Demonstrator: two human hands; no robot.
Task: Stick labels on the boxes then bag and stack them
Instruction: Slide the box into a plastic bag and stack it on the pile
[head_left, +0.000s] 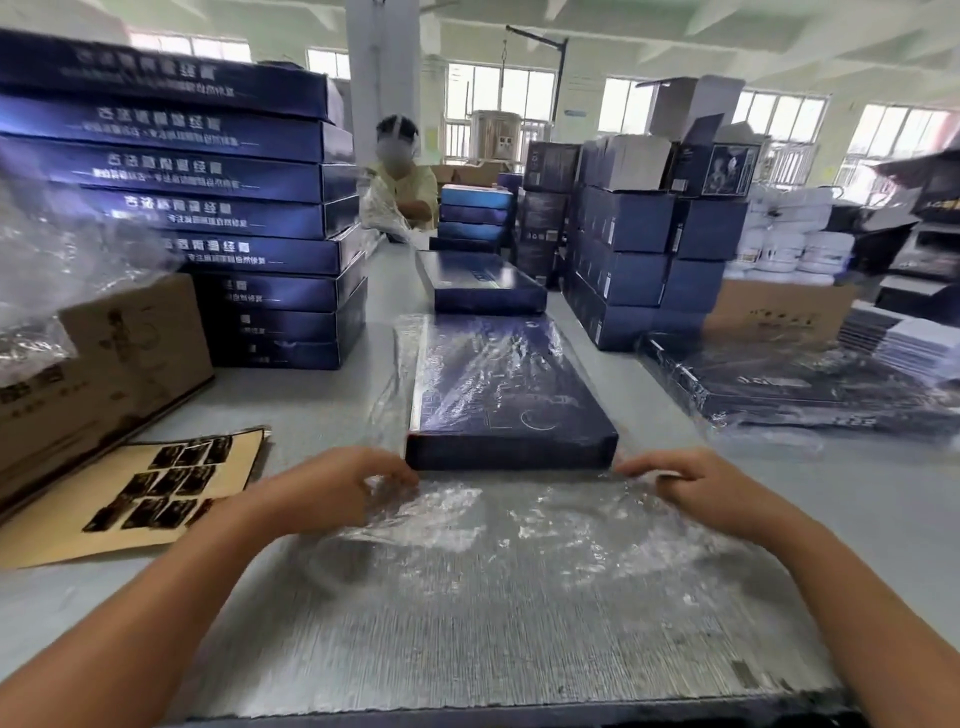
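Note:
A flat dark blue box (511, 395) lies lengthwise on the grey table in front of me, inside a clear plastic bag (483, 525) whose open end spreads toward me. My left hand (332, 488) pinches the bag's edge at the box's near left corner. My right hand (696, 483) pinches the bag at the near right corner. A brown backing sheet with several dark labels (166, 486) lies to the left. A second blue box (480, 283) without a bag lies farther along the table.
A tall stack of blue boxes (223, 208) stands at the back left beside a cardboard carton (104, 374). Bagged boxes (800, 389) lie at the right. More stacked cartons (639, 249) stand beyond them. A person (402, 182) works at the table's far end.

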